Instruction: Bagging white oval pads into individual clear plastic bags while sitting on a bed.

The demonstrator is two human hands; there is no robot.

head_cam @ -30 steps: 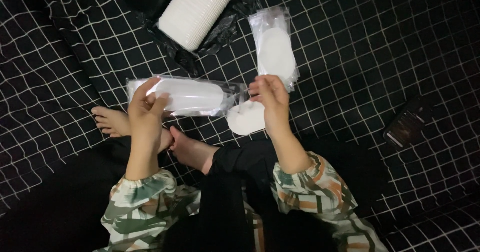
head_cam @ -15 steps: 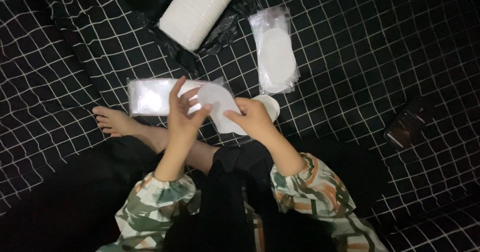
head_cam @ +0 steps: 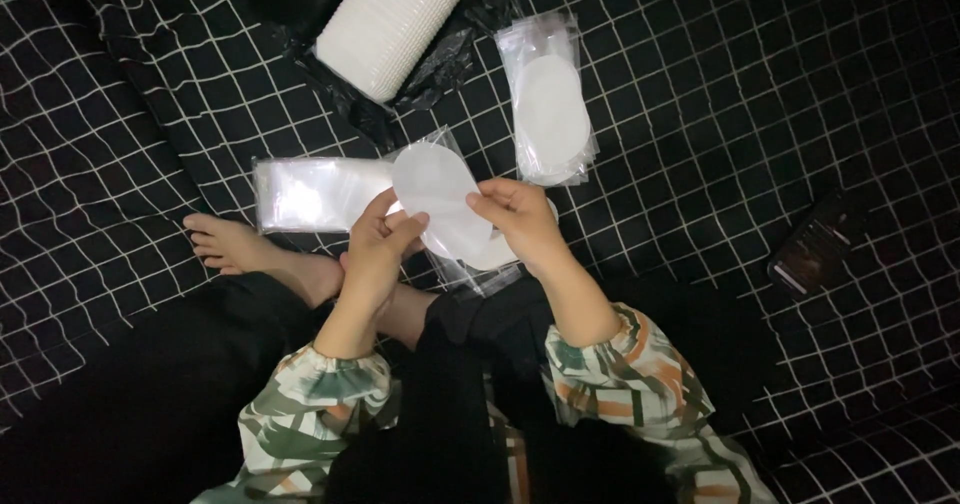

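Both hands meet over my crossed legs around a clear plastic sleeve (head_cam: 440, 199) with a white oval pad inside it. My left hand (head_cam: 378, 254) grips the sleeve's lower left edge. My right hand (head_cam: 520, 222) pinches its right side, fingertips on the pad. More white pad shows under my right hand. A flat pile of empty clear sleeves (head_cam: 315, 192) lies just left of my hands.
A pile of bagged white pads (head_cam: 548, 104) lies ahead on the black checked blanket (head_cam: 700, 84). A long stack of white round pieces (head_cam: 395, 19) rests on black plastic at the top. A dark phone (head_cam: 812, 249) lies at right. My bare foot (head_cam: 235, 246) is at left.
My left hand left the pile of empty sleeves and came to the middle with one sleeve. My right hand brought a white pad to it, and the pad now sits inside the sleeve.
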